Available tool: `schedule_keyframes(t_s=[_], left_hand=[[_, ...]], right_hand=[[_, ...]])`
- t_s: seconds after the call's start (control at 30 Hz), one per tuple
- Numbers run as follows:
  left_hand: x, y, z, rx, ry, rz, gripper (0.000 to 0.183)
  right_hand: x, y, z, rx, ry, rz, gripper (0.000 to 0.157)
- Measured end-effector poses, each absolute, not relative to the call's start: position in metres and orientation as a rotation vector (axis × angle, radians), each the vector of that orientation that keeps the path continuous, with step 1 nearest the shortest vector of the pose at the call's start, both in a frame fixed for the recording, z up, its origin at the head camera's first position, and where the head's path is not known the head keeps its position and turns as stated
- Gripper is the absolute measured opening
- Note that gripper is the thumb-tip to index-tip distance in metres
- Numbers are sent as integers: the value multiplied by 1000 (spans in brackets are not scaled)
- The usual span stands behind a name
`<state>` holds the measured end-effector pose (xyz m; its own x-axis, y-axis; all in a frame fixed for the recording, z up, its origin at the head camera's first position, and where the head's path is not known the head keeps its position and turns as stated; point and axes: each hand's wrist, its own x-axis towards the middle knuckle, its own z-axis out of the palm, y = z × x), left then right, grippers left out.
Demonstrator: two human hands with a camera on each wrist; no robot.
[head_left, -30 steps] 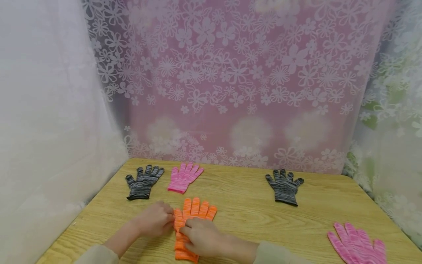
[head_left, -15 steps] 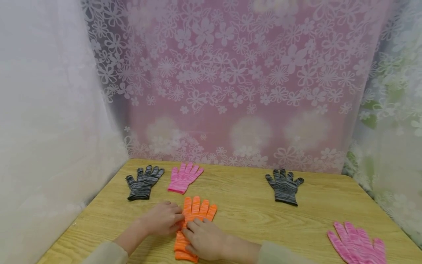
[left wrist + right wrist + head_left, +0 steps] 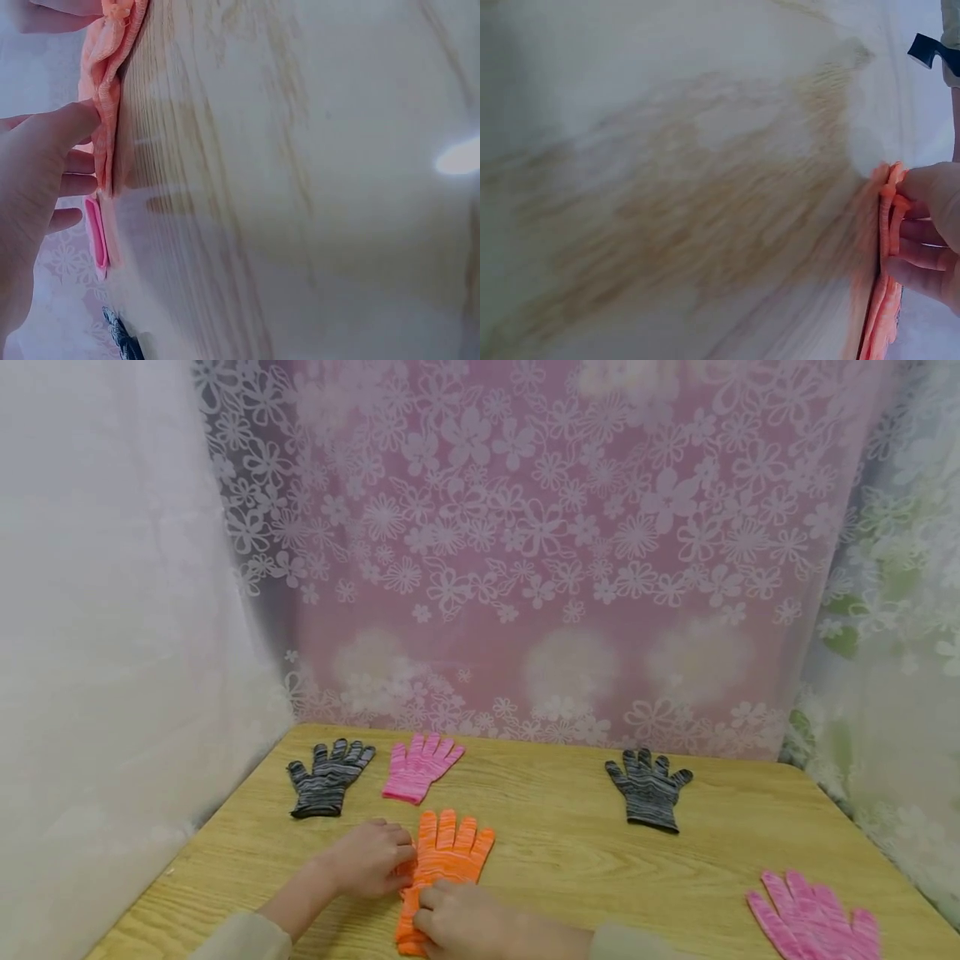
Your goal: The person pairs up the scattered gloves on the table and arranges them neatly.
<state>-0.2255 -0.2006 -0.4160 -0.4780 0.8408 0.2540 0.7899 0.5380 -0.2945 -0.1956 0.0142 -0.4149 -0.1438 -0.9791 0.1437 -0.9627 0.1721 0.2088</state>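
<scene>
An orange knit glove (image 3: 450, 860) lies flat near the front of the table, its several fingers pointing away from me. My left hand (image 3: 375, 858) is at the glove's left edge, with bent fingers and thumb pinching it. In the left wrist view the thumb lies against the glove's folded side (image 3: 109, 112). My right hand (image 3: 472, 920) lies low over the glove beside its cuff. The right wrist view shows that hand's thumb and fingers gripping the layered orange edge (image 3: 889, 217). The glove's thumb is mostly hidden by the left hand.
Farther back lie a grey-black glove (image 3: 328, 781) and a pink glove (image 3: 422, 768) on the left, and another grey-black glove (image 3: 649, 792) on the right. A second pink glove (image 3: 817, 917) is at front right. Flowered curtains (image 3: 540, 568) enclose the wooden table (image 3: 570, 860).
My left hand has moved right, bringing the orange glove's thumb side inward over the palm. My right hand has slid down from the palm toward the cuff.
</scene>
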Motion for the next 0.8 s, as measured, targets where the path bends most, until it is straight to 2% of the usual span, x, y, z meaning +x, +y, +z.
schedule_keyframes(t_s=[0.4,0.8], left_hand=[[-227,-204,-422,-1305,-2520,127,12],[-230,-205,-417,-1210,-2591,29,16]], right_hand=[[-195,15,-410,1777,-2080,-56,7],[-200,21,-414,2008,-2060,-185,11]])
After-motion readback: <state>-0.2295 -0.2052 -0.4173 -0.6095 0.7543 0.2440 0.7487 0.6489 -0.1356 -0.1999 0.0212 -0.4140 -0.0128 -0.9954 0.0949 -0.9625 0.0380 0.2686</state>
